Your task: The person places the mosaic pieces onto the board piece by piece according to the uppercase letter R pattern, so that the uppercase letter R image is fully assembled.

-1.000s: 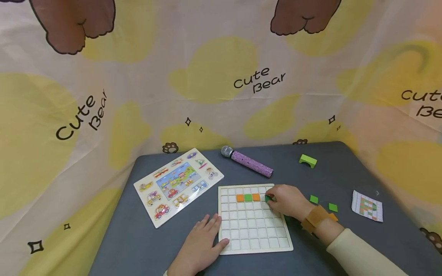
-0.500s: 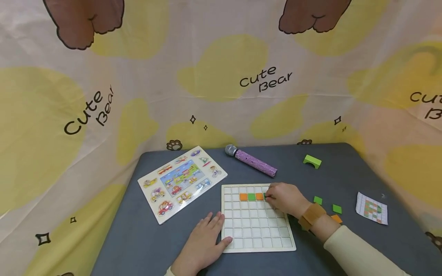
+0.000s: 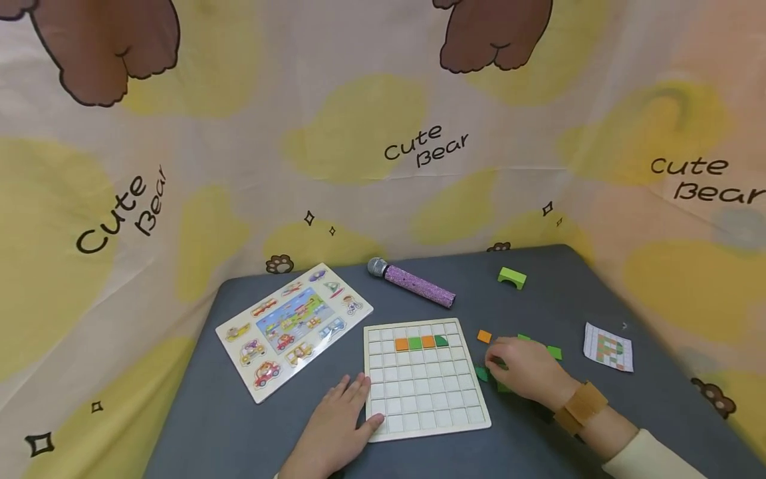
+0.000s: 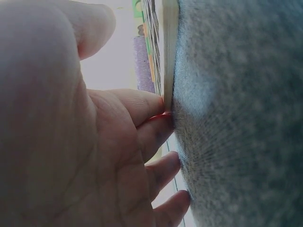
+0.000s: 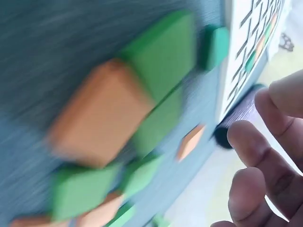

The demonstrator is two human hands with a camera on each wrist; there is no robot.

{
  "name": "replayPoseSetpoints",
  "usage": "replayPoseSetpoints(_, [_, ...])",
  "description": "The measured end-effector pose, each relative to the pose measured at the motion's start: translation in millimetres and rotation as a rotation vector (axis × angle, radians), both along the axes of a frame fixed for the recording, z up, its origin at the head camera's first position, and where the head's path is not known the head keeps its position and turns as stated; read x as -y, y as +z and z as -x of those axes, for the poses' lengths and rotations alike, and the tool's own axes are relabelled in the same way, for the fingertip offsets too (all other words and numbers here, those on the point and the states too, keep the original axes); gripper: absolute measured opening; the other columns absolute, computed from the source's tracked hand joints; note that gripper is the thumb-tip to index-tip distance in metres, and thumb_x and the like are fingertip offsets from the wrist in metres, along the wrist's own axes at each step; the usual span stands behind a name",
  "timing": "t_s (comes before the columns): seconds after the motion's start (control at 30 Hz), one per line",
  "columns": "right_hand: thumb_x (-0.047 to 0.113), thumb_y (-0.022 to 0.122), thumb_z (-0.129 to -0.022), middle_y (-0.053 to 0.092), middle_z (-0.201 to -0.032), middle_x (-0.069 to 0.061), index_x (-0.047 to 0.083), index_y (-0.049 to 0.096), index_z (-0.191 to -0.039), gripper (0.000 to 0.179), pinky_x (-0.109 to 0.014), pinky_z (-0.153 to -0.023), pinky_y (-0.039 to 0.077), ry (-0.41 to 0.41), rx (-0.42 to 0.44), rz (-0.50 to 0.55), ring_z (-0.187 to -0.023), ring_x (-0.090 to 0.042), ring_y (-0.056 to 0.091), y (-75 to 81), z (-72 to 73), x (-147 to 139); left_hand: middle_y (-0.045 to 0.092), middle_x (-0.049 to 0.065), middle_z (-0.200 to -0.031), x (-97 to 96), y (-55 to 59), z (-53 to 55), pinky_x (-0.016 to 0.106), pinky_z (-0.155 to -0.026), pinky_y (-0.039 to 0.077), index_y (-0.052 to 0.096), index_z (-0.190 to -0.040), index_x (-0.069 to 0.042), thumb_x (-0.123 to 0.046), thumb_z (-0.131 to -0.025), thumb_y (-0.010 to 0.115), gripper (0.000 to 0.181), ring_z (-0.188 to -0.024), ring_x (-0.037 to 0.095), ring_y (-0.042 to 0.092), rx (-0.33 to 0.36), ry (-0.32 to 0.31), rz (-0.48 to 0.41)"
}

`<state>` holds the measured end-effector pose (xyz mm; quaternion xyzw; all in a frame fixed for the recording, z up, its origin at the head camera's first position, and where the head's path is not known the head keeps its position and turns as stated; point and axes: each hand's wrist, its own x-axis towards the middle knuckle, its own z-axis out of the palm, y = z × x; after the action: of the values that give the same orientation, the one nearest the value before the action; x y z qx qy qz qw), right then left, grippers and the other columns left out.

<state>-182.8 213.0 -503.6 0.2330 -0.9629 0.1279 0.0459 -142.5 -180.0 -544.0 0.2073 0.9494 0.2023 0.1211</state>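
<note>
A white grid board (image 3: 419,386) lies on the table, with orange, green, orange and a rounded dark green tile (image 3: 441,341) side by side in its second row from the back. My left hand (image 3: 332,426) rests at its left edge, thumb over the front left corner; in the left wrist view its fingertips touch the board's side. To the right of the board, my right hand (image 3: 532,372) hovers over loose tiles with its fingers loosely bent. No tile shows between those fingers in the right wrist view. Green tiles (image 5: 161,52) and an orange tile (image 5: 102,113) lie below it, blurred.
A vehicle picture puzzle (image 3: 293,329) lies to the left, and a purple glitter microphone (image 3: 419,285) is behind the board. At the far right are a green arch block (image 3: 512,277) and a pattern card (image 3: 608,347). One orange tile (image 3: 484,336) lies alone beside the board.
The rounded dark green tile has gone from my right fingers into the second row. My right hand has let go and moved right to the loose tiles. The left hand stays on the board.
</note>
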Motion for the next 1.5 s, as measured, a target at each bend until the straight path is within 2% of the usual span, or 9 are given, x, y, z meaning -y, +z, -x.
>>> replayPoseSetpoints(0.3, [0.009, 0.085, -0.088, 0.060, -0.086, 0.020, 0.027, 0.079, -0.088, 0.019, -0.024, -0.058, 0.051, -0.002, 0.050, -0.038, -0.071, 0.003, 0.053, -15.5, -19.7, -31.0, 0.040, 0.014, -0.168, 5.2, -4.1, -0.5, 0.069, -0.120, 0.031, 0.045, -0.162, -0.004, -0.067, -0.104, 0.054, 0.086, -0.155, 0.046, 0.031, 0.046, -0.001, -0.014])
replayPoseSetpoints(0.4, [0.008, 0.087, -0.086, 0.061, -0.086, 0.019, 0.026, 0.079, -0.088, 0.020, -0.026, -0.060, 0.054, -0.012, 0.015, -0.050, -0.072, 0.000, 0.057, -15.4, -20.4, -34.8, 0.039, 0.014, -0.168, 3.4, -2.3, 0.1, 0.069, -0.120, 0.030, 0.043, -0.163, -0.004, -0.067, -0.104, 0.053, 0.087, -0.156, 0.045, 0.030, 0.039, 0.000, -0.012])
replayPoseSetpoints(0.67, [0.011, 0.084, -0.089, 0.075, -0.096, 0.002, 0.016, 0.083, -0.101, 0.013, -0.044, -0.067, 0.062, -0.100, 0.001, -0.119, -0.084, -0.022, 0.070, -11.8, 2.7, -33.3, 0.040, 0.010, -0.169, 2.2, -0.2, -1.8, 0.066, -0.121, 0.030, 0.043, -0.164, -0.007, -0.068, -0.105, 0.051, 0.086, -0.156, 0.042, 0.031, 0.006, 0.005, -0.003])
replayPoseSetpoints(0.9, [0.014, 0.079, -0.091, 0.065, -0.077, 0.004, 0.013, 0.080, -0.095, 0.004, -0.036, -0.049, 0.048, -0.191, 0.099, -0.154, -0.064, -0.013, 0.053, -5.1, 12.8, -24.2, 0.041, 0.008, -0.168, -1.1, 0.0, -4.7, 0.064, -0.122, 0.032, 0.046, -0.163, -0.007, -0.066, -0.106, 0.051, 0.082, -0.156, 0.040, 0.032, -0.034, 0.015, 0.008])
replayPoseSetpoints(1.03, [0.009, 0.077, -0.084, 0.058, -0.068, 0.004, 0.014, 0.075, -0.082, 0.006, -0.033, -0.045, 0.041, -0.205, 0.077, -0.126, -0.058, -0.013, 0.048, 3.8, 19.6, -9.0, 0.041, 0.008, -0.168, -2.4, 1.7, -2.9, 0.061, -0.122, 0.032, 0.046, -0.163, -0.007, -0.063, -0.106, 0.053, 0.080, -0.156, 0.038, 0.032, -0.045, 0.015, 0.027])
replayPoseSetpoints(1.13, [0.011, 0.081, -0.083, 0.060, -0.068, 0.005, 0.014, 0.076, -0.082, 0.006, -0.031, -0.046, 0.040, -0.157, 0.020, -0.114, -0.058, -0.012, 0.048, 14.3, 26.4, 21.0, 0.042, 0.008, -0.168, -1.6, 3.2, -2.1, 0.061, -0.122, 0.033, 0.047, -0.162, -0.007, -0.062, -0.106, 0.054, 0.079, -0.156, 0.038, 0.033, -0.060, 0.012, 0.030])
replayPoseSetpoints(1.23, [0.014, 0.085, -0.083, 0.067, -0.074, 0.006, 0.016, 0.080, -0.088, 0.007, -0.028, -0.048, 0.046, -0.012, -0.023, -0.101, -0.063, -0.010, 0.054, 18.2, 33.4, 62.4, 0.044, 0.008, -0.167, -1.2, 2.8, -1.9, 0.061, -0.121, 0.035, 0.048, -0.162, -0.006, -0.062, -0.106, 0.054, 0.079, -0.155, 0.038, 0.035, -0.078, 0.008, 0.030])
replayPoseSetpoints(1.37, [0.014, 0.084, -0.085, 0.070, -0.076, 0.010, 0.020, 0.082, -0.085, 0.007, -0.026, -0.050, 0.049, 0.166, -0.024, -0.087, -0.065, -0.005, 0.055, 9.6, 42.1, 111.4, 0.045, 0.009, -0.166, -1.7, 2.8, -2.8, 0.061, -0.121, 0.035, 0.049, -0.161, -0.007, -0.062, -0.106, 0.055, 0.078, -0.154, 0.038, 0.036, -0.077, 0.013, 0.039])
replayPoseSetpoints(1.5, [0.013, 0.086, -0.085, 0.067, -0.074, 0.014, 0.023, 0.081, -0.081, 0.011, -0.028, -0.055, 0.052, 0.220, -0.036, -0.106, -0.064, -0.005, 0.054, -3.0, 49.2, 138.0, 0.046, 0.008, -0.166, -3.6, 4.5, -4.4, 0.059, -0.121, 0.035, 0.050, -0.161, -0.007, -0.061, -0.106, 0.056, 0.077, -0.154, 0.037, 0.037, -0.073, 0.020, 0.050])
